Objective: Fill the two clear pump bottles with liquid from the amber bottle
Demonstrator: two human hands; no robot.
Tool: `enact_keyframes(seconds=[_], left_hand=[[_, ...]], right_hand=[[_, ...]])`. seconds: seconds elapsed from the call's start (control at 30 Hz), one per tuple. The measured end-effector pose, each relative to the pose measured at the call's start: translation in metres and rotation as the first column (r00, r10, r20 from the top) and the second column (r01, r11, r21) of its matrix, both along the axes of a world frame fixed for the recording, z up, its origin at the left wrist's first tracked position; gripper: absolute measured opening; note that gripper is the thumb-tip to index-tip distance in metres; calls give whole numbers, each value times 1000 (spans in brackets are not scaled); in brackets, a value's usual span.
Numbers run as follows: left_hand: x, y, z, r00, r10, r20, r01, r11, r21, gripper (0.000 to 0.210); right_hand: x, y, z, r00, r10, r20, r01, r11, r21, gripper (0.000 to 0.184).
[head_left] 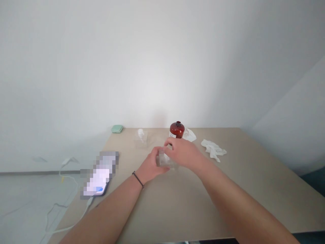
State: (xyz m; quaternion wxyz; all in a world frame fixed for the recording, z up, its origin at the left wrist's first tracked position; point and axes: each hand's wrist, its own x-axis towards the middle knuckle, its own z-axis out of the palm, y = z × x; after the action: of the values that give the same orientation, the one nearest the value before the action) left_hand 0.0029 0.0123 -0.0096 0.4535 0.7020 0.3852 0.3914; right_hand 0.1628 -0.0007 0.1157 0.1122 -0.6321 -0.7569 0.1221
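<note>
Your L hand point(149, 165) has the clear box point(164, 162) nr the middle of the desk point(177, 206), fingers round its left side, thumb along the near side. Your R hand point(184, 152) is over the box's top, fingers bent w/ tips down at it; can't tell if they're pinching anything, as the hand itself hides it. There's smth white in the box, too blurred to make out.

Right behind your R hand is the brown bottle point(177, 128), upright, lower part hidden by that hand; can't tell if they touch. A tissue point(190, 135) lies just behind the bottle on its right, and a crumpled cloth point(213, 149) is further R, clear of your R forearm. Back L of the box, well apart, is a 2nd clear box point(141, 138) w/ smth white at its top. Green case point(117, 128) is at the far L corner, by the wall point(157, 67).

Watch your L side: the phone point(98, 176) lies nr the L edge, w/ a white cable point(88, 203) running off its near end, close to your L forearm.
</note>
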Motion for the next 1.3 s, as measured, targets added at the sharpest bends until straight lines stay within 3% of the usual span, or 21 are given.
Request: enact_keyframes(seconds=[0.13, 0.23, 0.37, 0.43, 0.5, 0.6, 0.7, 1.0, 1.13, 1.3], left_hand=[[0, -2, 2, 1000, 22, -18, -21, 999, 42, 71], [3, -2, 1, 997, 57, 56, -59, 997, 40, 79], [7, -2, -2, 970, 192, 152, -186, 981, -52, 92], [7, -2, 0, 967, 248, 62, -244, 967, -78, 75], [4, -4, 4, 965, 244, -98, -251, 966, -64, 45], [0, -7, 12, 947, 102, -306, -107, 994, -1, 20], [0, -10, 17, 939, 14, -345, 3, 999, 50, 25], [-1, -8, 20, 931, -90, -355, 114, 992, 46, 30], [-1, -7, 21, 928, -94, -361, 120, 992, 50, 29], [-1, -8, 22, 927, -86, -365, 117, 991, 64, 27]], right_hand=[[-18, 7, 1, 970, 33, 242, -25, 999, -35, 27], [-14, 12, 9, 973, 24, 231, -16, 999, -38, 26], [-10, 27, 43, 985, -2, 171, 0, 1000, 6, 19], [-14, 38, 63, 985, -24, 173, 23, 1000, 5, 18], [-22, 49, 78, 982, -54, 183, 54, 999, 7, 18], [-37, 68, 87, 968, -72, 240, 65, 997, 37, 22], [-50, 91, 76, 948, -50, 313, 50, 999, 9, 29], [-73, 134, 3, 936, 20, 351, 10, 996, -84, 32], [-77, 140, -8, 938, 39, 344, 3, 993, -121, 31], [-75, 138, -9, 944, 52, 327, -8, 991, -132, 32]])
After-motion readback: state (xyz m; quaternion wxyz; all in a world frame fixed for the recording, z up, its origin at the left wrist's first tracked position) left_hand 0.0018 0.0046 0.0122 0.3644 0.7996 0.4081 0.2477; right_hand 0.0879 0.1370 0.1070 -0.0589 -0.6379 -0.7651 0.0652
